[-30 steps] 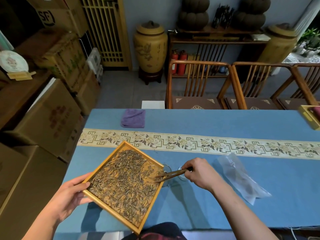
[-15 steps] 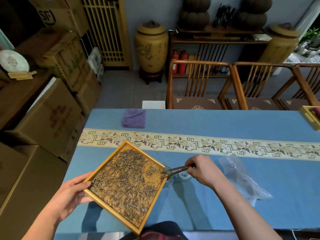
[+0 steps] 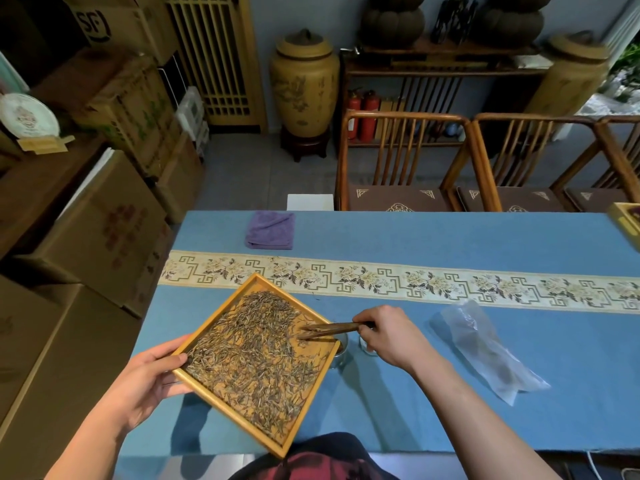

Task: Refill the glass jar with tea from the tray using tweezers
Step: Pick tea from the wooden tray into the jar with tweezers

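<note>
Head view shows the right hand pinching the tweezers, which point left over the tea, while the left hand grips the tray, its right corner overlapping the glass jar at frame center.

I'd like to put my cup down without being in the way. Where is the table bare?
Bare blue cloth lies beyond the patterned band, between the purple towel and the box at the right edge. It is crowded near the tray, the hand with tweezers, the jar and the plastic bag.
</note>
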